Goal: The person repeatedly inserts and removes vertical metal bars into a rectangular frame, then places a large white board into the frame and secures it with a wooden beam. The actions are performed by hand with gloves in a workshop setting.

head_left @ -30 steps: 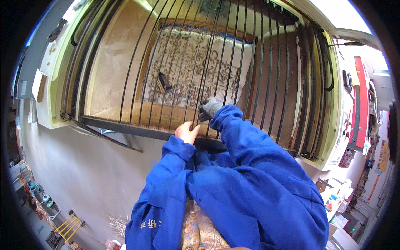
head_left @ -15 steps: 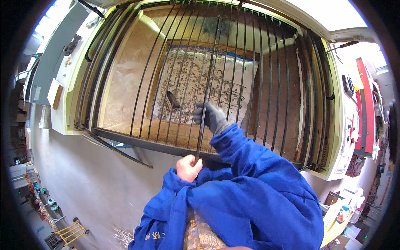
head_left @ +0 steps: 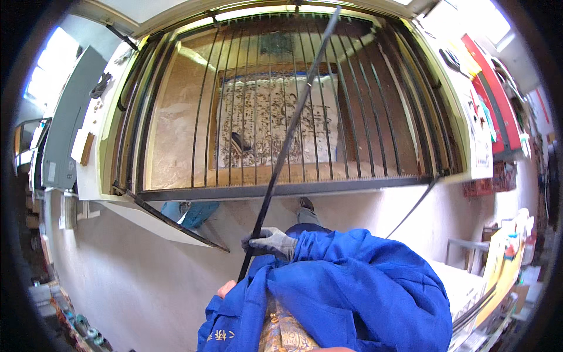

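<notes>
A long dark metal bar [head_left: 287, 144] slants across the view, lifted free of the slatted bed in its middle and lower part. My right hand [head_left: 272, 242], in a grey glove, is wrapped round the bar near its lower end. My bare left hand [head_left: 226, 288] shows only in small part, next to the bar's lower end, where the blue sleeve hides its fingers. Beyond the hands lies the open machine bed with several parallel dark slats [head_left: 230, 135]. Beneath them is a pale sheet [head_left: 264, 146] strewn with dark scraps and a small dark block [head_left: 239, 142].
The bed's dark front rail [head_left: 234, 192] crosses ahead of me. A dark strut [head_left: 176, 224] juts out at its left corner, and a thinner one [head_left: 413, 206] at its right. A blue bag [head_left: 199, 214] is below the rail. A red-and-grey case [head_left: 492, 97] stands right.
The bar has come up from among the slats and now tilts to the right at its top. My right hand has drawn back toward my body with it; my left hand has dropped lower.
</notes>
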`<state>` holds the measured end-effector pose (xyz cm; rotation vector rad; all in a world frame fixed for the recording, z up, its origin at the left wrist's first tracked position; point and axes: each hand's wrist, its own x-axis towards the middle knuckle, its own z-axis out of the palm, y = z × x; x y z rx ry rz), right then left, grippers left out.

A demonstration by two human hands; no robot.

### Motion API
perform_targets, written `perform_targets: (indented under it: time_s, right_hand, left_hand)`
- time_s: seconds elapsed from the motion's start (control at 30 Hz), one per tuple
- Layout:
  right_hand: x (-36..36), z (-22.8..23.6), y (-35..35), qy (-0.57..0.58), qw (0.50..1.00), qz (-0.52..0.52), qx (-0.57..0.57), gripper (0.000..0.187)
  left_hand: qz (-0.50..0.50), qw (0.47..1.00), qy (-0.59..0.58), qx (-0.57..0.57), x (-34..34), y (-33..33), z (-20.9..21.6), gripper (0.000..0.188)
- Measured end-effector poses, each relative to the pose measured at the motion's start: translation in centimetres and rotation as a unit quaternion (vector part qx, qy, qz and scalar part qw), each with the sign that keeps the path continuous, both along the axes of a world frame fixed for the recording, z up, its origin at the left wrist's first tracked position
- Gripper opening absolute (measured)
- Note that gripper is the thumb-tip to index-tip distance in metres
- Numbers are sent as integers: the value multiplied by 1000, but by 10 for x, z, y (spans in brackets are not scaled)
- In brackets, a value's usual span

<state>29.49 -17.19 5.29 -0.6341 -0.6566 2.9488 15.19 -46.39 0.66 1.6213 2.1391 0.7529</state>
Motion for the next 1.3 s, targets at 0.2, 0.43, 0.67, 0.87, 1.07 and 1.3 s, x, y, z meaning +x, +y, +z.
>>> perform_targets:
  time_s: [0.2,0.43,0.67,0.87,1.07,1.3]
  right_hand:
    - [33,24,-94,-15,984,-142,106,30]
    - [153,79,-96,-176,732,-597,277,28]
    - [434,130,-197,-404,259,-851,215,37]
    - [659,84,-357,-655,148,-704,233,49]
    - [793,32,-438,-737,116,-619,246,31]
    - [864,40,-492,-899,109,-375,198,35]
  left_hand:
    - [-44,997,57,-40,-35,-44,11,35]
    - [-201,973,-115,5,24,90,8,44]
    - [-228,929,-281,-74,80,87,-66,20]
    - [-359,919,-147,-67,103,63,-124,15]
    - [-306,929,-155,-140,204,54,-104,10]
    - [-271,939,-100,-185,262,30,-66,13]
